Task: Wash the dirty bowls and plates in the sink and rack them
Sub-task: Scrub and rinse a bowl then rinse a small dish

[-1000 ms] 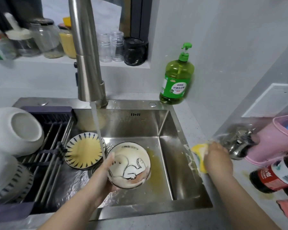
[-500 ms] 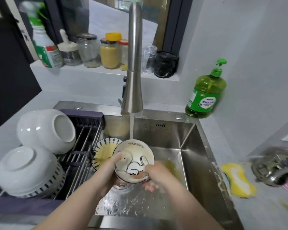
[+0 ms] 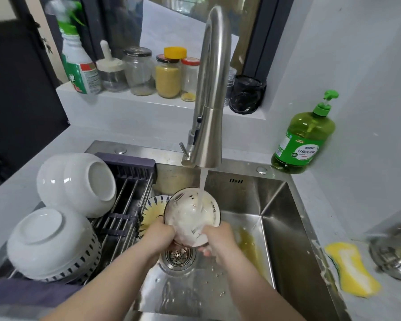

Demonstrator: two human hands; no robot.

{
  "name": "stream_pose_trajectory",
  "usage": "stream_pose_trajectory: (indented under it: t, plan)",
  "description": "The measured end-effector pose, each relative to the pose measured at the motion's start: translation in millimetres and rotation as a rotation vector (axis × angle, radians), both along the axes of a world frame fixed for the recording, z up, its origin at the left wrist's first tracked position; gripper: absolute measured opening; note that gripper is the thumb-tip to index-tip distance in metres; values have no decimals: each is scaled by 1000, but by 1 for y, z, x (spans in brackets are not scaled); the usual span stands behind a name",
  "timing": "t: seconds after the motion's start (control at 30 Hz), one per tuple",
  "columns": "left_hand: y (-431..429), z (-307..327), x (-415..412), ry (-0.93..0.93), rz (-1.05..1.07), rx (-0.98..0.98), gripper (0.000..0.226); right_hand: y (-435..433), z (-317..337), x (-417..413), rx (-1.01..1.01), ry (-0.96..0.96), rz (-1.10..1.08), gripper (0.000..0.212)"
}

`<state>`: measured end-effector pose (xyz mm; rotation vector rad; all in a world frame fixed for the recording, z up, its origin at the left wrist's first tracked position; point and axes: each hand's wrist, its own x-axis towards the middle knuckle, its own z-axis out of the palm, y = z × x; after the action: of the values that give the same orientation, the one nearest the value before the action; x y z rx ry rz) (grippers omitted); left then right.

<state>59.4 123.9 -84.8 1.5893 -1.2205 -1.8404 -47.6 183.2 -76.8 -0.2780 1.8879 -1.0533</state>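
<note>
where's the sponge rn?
Head view, right side: the yellow sponge lies on the counter just right of the sink rim, left of a blurred steel vessel and nearer the camera than the green soap bottle.

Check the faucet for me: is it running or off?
On: a stream of water falls from the faucet into the bowl held beneath it.

Small home kitchen. Steel sink [image 3: 287,239] w/ tall tap [image 3: 212,100] running onto a bowl [image 3: 190,214]; white bowls [image 3: 74,181] turned over on a drying rack [image 3: 127,193] across the sink's left side. Green dish-soap bottle [image 3: 303,140] & yellow sponge [image 3: 352,272] on the grey counter [image 3: 315,205] beside it. Window ledge [image 3: 130,105] behind holds jars [image 3: 138,70], one w/ yellow grains, plus a spray bottle [image 3: 79,66]. Striped plate [image 3: 153,205] lying in the sink, yellowish residue [image 3: 248,242] on the sink floor.
</note>
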Motion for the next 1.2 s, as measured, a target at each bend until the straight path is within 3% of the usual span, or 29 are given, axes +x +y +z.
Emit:
stream_pose_trajectory:
  t: [0.2, 0.37, 0.5, 0.6, 0.73, 0.9, 0.97, 1.07, 1.2]
  plan:
    - [22, -10, -11, -23, 170, -25, 16, -4, -10, 19, -13, 8, -27, 18]
    - [1, -2, 5, -19, -103, -6, 28, 5, -7, -1, 17, 53, 39, 12]
    - [19, 1, -6, 16, 7, -101, 19, -1, -22, 13, 10, 8, -48, 12]
    - [29, 5, -7, 24, 46, -123, 33, 5, -18, 16, 5, -36, -6, 19]
    - [8, 8, 9, -19, -189, -80, 32, 15, -6, -1, 5, 71, 61, 18]
    - [21, 0, 2, 43, 52, 22, 24, 10, -13, 19, -38, -20, -79, 19]
    - [30, -2, 0, 39, 95, 28, 27, 12, -13, 24, -25, -63, -43, 18]
    - [23, 9, 7, 8, 7, 21, 31, 20, -4, 17, 5, -42, 52, 12]
    - [16, 16, 9, 3, -47, 18, 25, 16, -2, 9, -30, -3, 24, 12]
